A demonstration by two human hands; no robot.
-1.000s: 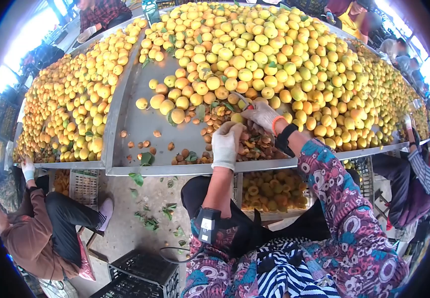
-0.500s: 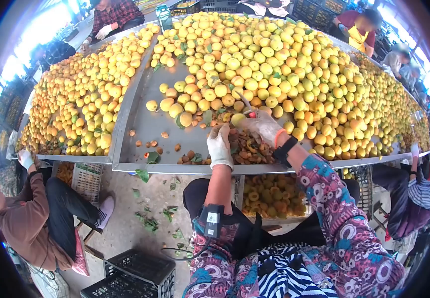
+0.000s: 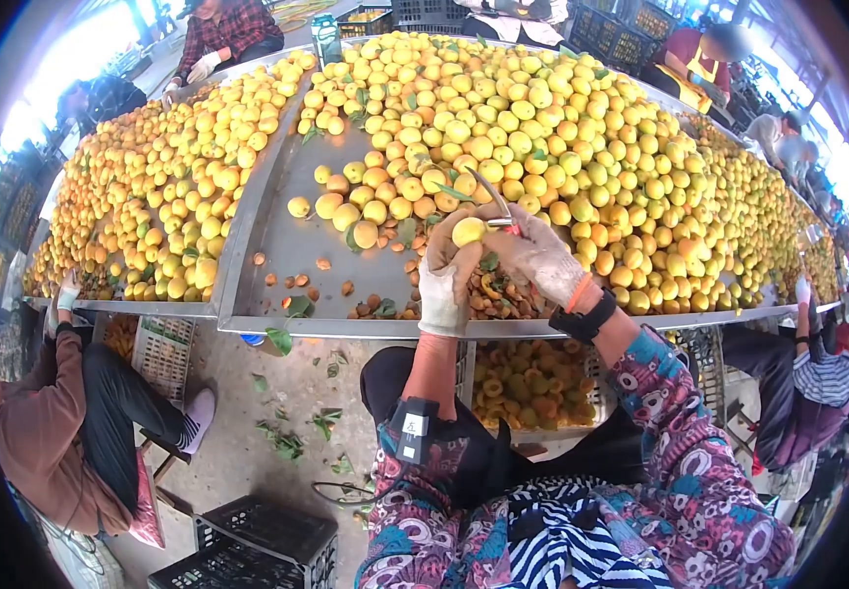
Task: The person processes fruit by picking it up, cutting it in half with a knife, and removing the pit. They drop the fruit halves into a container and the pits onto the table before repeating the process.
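Note:
A yellow apricot (image 3: 468, 232) sits in the gloved fingers of my left hand (image 3: 444, 285), above the near edge of the metal table. My right hand (image 3: 540, 257), also gloved, is closed around a knife (image 3: 490, 188) whose slim curved blade points up and away; a bit of red shows at its handle. The right fingertips are right beside the apricot, where a short metal part meets its side. Beneath both hands lie brown apricot pits (image 3: 503, 300) and scraps. A large heap of whole apricots (image 3: 532, 128) spreads just beyond.
A metal divider (image 3: 265, 182) splits the sorting table. Below its front rim (image 3: 366, 329) stands a crate of halved apricots (image 3: 532, 388) by my knees. Black crates (image 3: 258, 535) stand on the floor at left. Co-workers sit at both sides and across the table.
My left hand has risen from the pits and closed round the apricot. My right hand has turned slightly, with the knife blade now higher.

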